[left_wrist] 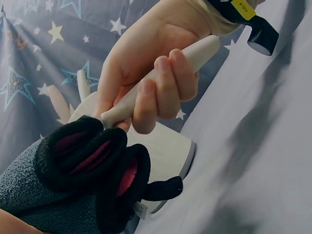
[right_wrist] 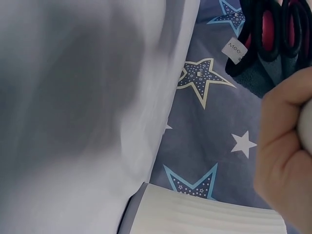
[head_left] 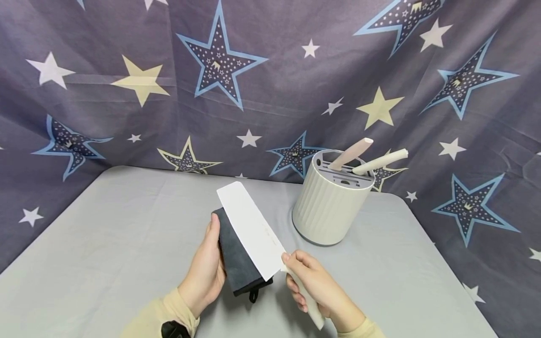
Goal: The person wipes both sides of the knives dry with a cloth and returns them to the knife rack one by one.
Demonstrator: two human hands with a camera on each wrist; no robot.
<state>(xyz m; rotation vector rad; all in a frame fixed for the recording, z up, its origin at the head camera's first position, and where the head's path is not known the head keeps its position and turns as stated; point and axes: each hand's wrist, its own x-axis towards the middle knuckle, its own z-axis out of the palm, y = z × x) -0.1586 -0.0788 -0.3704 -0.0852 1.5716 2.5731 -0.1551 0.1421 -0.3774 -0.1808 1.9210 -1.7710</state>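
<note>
My left hand (head_left: 205,270) holds a folded dark grey towel (head_left: 237,256), thumb along its left edge, the other fingers mostly hidden beneath. Black trim, a hanging loop and pink inner folds show on the towel (left_wrist: 63,204) in the left wrist view. Across the towel's upper side lies the broad white blade of a kitchen knife (head_left: 253,230), tilted with its tip up and to the left. My right hand (head_left: 314,284) grips the knife's cream handle (left_wrist: 161,80), fingers curled round it. Whether blade and cloth touch all along cannot be told.
A ribbed cream knife block (head_left: 329,211) stands on the grey-covered table (head_left: 105,244), behind and right of the hands. A pink handle (head_left: 351,154) and a cream handle (head_left: 380,162) stick out of its top. A star-patterned curtain (head_left: 270,84) hangs behind the table.
</note>
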